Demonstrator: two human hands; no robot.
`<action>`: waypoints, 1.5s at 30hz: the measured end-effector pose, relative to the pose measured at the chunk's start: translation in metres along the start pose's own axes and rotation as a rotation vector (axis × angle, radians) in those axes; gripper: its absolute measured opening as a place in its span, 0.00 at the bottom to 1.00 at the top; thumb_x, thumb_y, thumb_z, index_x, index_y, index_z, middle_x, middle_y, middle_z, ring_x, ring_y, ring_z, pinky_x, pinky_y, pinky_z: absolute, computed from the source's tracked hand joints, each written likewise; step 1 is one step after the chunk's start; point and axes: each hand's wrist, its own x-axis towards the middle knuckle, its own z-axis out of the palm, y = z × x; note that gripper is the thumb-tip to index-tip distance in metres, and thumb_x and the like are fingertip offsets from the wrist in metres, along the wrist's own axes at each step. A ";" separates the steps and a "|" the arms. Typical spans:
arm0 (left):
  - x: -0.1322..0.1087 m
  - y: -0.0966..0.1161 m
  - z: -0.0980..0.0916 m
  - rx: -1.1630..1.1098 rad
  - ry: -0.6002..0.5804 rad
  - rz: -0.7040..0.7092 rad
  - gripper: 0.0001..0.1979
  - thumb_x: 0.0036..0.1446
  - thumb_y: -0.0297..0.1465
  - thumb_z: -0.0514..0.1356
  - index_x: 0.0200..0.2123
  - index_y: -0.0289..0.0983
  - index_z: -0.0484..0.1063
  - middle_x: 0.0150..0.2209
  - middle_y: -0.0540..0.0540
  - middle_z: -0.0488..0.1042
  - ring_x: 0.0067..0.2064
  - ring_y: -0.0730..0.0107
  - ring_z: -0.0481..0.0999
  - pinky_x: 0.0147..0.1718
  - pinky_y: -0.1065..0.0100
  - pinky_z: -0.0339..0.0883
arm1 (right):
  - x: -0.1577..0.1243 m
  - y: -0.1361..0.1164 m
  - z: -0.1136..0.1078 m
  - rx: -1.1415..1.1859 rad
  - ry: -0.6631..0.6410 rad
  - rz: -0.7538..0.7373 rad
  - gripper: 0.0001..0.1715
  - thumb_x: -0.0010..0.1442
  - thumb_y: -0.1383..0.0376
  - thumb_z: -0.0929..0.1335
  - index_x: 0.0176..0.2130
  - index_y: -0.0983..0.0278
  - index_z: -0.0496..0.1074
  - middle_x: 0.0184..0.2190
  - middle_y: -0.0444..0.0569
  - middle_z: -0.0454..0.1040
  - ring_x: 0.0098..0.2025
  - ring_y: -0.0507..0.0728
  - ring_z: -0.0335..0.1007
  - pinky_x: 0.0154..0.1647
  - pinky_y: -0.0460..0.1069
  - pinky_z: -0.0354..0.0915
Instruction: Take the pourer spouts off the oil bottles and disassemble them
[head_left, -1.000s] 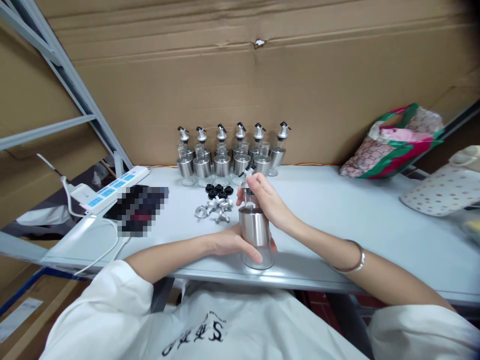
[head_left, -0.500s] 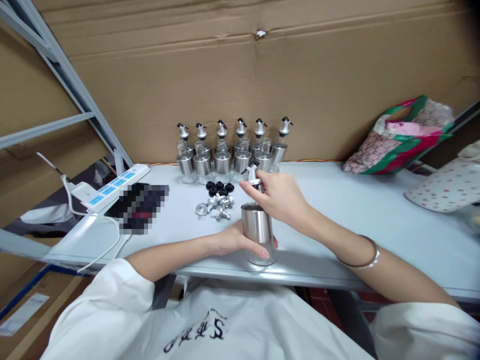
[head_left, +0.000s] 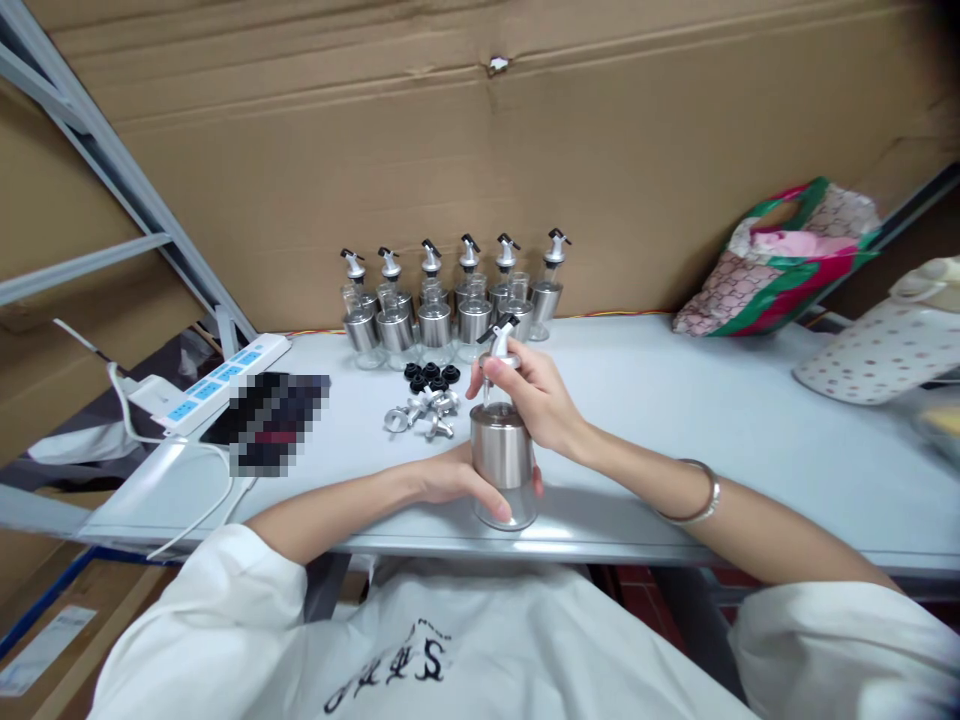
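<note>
A glass bottle with a steel sleeve (head_left: pixel 501 452) stands upright near the table's front edge. Around its lower part my left hand (head_left: pixel 469 480) is wrapped, thumb across the front. My right hand (head_left: pixel 538 392) grips the silver pour spout (head_left: pixel 500 345) with its black flip lever at the bottle's neck, thumb and fingers on either side. Whether the spout is fully seated is hidden by the fingers. Beyond the hands lie several black stoppers (head_left: pixel 430 377) and a small pile of silver spout parts (head_left: pixel 427 410).
Against the cardboard wall stand several open-necked bottles (head_left: pixel 435 325), with spouted bottles (head_left: pixel 551 290) behind them. At left are a power strip (head_left: pixel 225 385), its white cable and a dark, blurred-out item (head_left: pixel 274 425). A patterned bag (head_left: pixel 772 265) and a dotted white item (head_left: pixel 885 340) sit at right.
My right hand has shifted its grip on the spout, its fingers now curled round both sides. The spout's lever points a different way. My left hand still holds the bottle.
</note>
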 end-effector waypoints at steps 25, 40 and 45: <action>-0.003 -0.009 -0.004 0.061 -0.060 -0.004 0.26 0.33 0.27 0.71 0.40 0.37 0.71 0.39 0.46 0.74 0.42 0.66 0.71 0.45 0.63 0.63 | -0.001 0.004 0.012 0.598 -0.088 0.299 0.33 0.48 0.37 0.66 0.28 0.63 0.63 0.18 0.40 0.68 0.22 0.54 0.73 0.21 0.46 0.67; 0.000 -0.007 -0.001 -0.008 -0.030 -0.004 0.25 0.31 0.24 0.71 0.37 0.36 0.71 0.37 0.46 0.75 0.40 0.66 0.73 0.45 0.62 0.63 | 0.001 0.000 0.014 0.668 -0.070 0.449 0.38 0.45 0.31 0.62 0.27 0.63 0.63 0.13 0.42 0.67 0.20 0.55 0.72 0.24 0.47 0.67; -0.001 -0.008 -0.001 -0.008 -0.006 0.020 0.25 0.30 0.24 0.72 0.37 0.36 0.72 0.35 0.47 0.75 0.40 0.67 0.72 0.45 0.63 0.63 | -0.004 -0.001 0.016 0.615 0.009 0.323 0.36 0.48 0.32 0.61 0.35 0.60 0.60 0.17 0.41 0.70 0.21 0.55 0.72 0.22 0.48 0.67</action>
